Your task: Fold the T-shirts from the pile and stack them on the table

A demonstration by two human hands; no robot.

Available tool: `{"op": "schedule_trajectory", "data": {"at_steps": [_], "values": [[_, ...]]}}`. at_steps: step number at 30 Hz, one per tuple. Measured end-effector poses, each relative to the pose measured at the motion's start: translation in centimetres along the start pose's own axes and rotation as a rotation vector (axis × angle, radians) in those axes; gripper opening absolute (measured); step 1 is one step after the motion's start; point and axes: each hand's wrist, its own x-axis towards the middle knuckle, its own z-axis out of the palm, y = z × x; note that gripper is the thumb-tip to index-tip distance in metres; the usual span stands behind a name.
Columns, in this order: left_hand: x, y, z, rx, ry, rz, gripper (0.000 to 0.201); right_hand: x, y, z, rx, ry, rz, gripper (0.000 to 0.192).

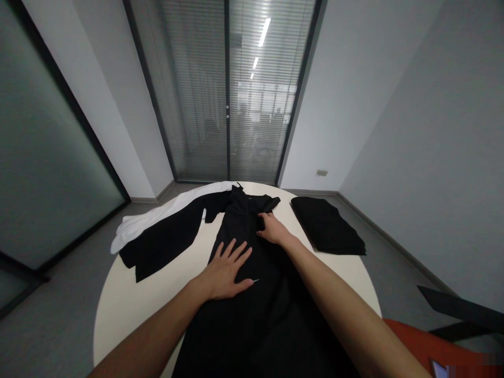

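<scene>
A long black dress (271, 299) with short sleeves lies spread along the table, its collar end at the far side and its lower part nearest me. My left hand (226, 270) rests flat on the dress's middle, fingers spread. Higher up, at the right side of the bodice, my right hand (272, 229) has its fingers and thumb curled on the black cloth, which shows between them. A small pale mark shows on the dress by my left thumb.
A round cream table (145, 310) carries it all. Left lie a black garment (165, 239) and a white garment (157, 212); right is a folded black garment (328, 226). An orange-red surface (417, 341) is at lower right. Glass with blinds (200, 105) stands behind.
</scene>
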Motion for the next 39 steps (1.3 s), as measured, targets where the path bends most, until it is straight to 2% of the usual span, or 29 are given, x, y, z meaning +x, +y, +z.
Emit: {"op": "schedule_trajectory", "data": {"at_steps": [4, 7, 9, 13, 19, 24, 28, 30, 32, 36, 39], "values": [[0.5, -0.9, 0.1, -0.002, 0.013, 0.019, 0.082, -0.8, 0.3, -0.6, -0.07, 0.031, 0.186, 0.069], [1.2, -1.5, 0.0, 0.008, 0.013, 0.044, 0.082, -1.4, 0.7, -0.6, -0.094, -0.045, 0.22, 0.062], [1.8, -1.9, -0.1, 0.02, 0.006, 0.057, 0.083, -1.7, 0.9, -0.5, -0.088, -0.085, 0.177, 0.059], [2.9, -2.3, -0.3, 0.041, 0.006, 0.054, 0.081, -1.7, 1.7, -0.4, -0.058, -0.046, 0.049, 0.057], [4.1, -2.7, -0.4, 0.055, 0.019, 0.031, 0.079, -1.9, 3.7, -1.3, 0.082, -0.052, 0.014, 0.049], [4.1, -3.0, -0.3, 0.045, 0.057, 0.044, 0.078, -3.6, 4.0, -2.5, 0.001, -0.078, -0.03, 0.043], [4.0, -3.0, -0.3, 0.042, 0.067, 0.054, 0.076, -4.7, 3.6, -3.7, -0.044, -0.22, 0.025, 0.044], [3.9, -3.0, -0.2, 0.041, 0.073, 0.059, 0.076, -4.7, 3.5, -4.2, 0.056, -0.32, 0.041, 0.041], [3.9, -3.1, -0.2, 0.041, 0.08, 0.067, 0.076, -4.5, 3.4, -4.3, 0.267, -0.385, 0.026, 0.038], [3.9, -3.1, -0.1, 0.04, 0.093, 0.066, 0.076, -3.6, 2.9, -3.4, 0.667, -0.393, -0.062, 0.032], [3.8, -2.9, -0.1, 0.028, 0.108, 0.063, 0.078, -3.1, 3.0, -1.9, 0.746, -0.429, -0.108, 0.032]]}}
